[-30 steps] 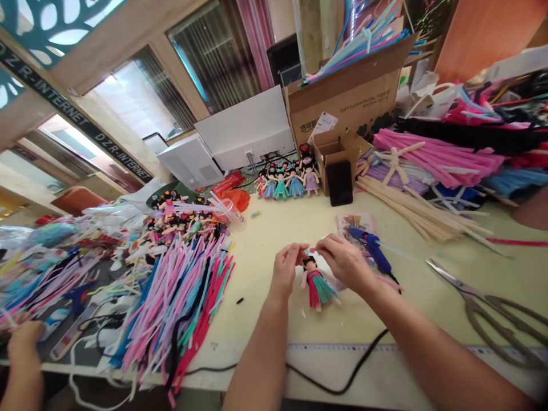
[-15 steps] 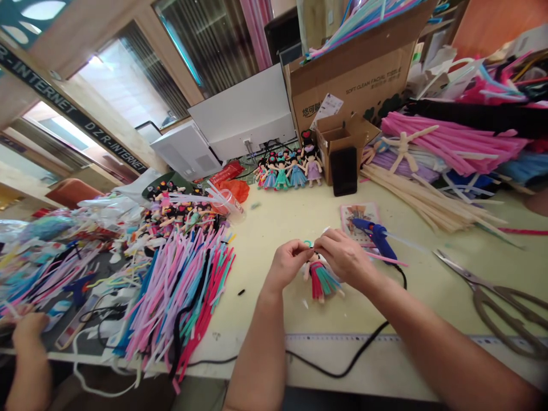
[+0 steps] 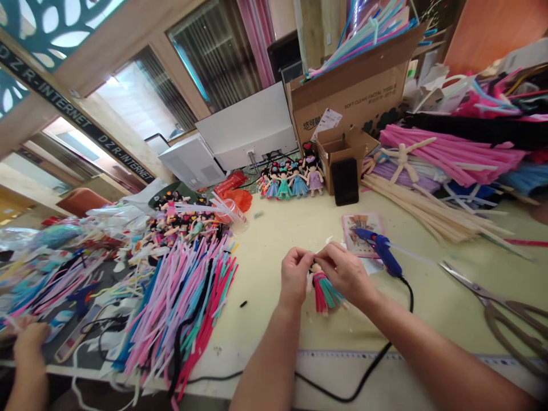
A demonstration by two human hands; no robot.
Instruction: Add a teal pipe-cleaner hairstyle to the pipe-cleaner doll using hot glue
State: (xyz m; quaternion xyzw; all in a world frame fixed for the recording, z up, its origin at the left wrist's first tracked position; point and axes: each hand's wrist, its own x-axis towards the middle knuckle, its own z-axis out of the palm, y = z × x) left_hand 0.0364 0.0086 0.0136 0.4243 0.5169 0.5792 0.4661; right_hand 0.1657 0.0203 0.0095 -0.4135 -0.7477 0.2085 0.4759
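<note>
A small pipe-cleaner doll (image 3: 325, 288) with a red and teal skirt is held just above the yellow table (image 3: 274, 240). My left hand (image 3: 294, 277) pinches it at the head from the left. My right hand (image 3: 345, 273) is closed on the doll's head from the right, fingers pressed together at the top. The doll's head is mostly hidden behind my fingers. A blue glue gun (image 3: 383, 254) lies on the table just right of my right hand, its black cord (image 3: 377, 354) running toward me.
A heap of coloured pipe cleaners (image 3: 184, 297) lies to the left. Finished dolls (image 3: 289, 180) stand in a row at the back beside a small open box (image 3: 342, 154). Scissors (image 3: 496, 302) lie at the right. Another person's hand (image 3: 28, 348) rests at the far left.
My hands have drawn closer together on the doll's head and sit slightly lower in view. The doll stays between them. The other person's hand has hardly moved.
</note>
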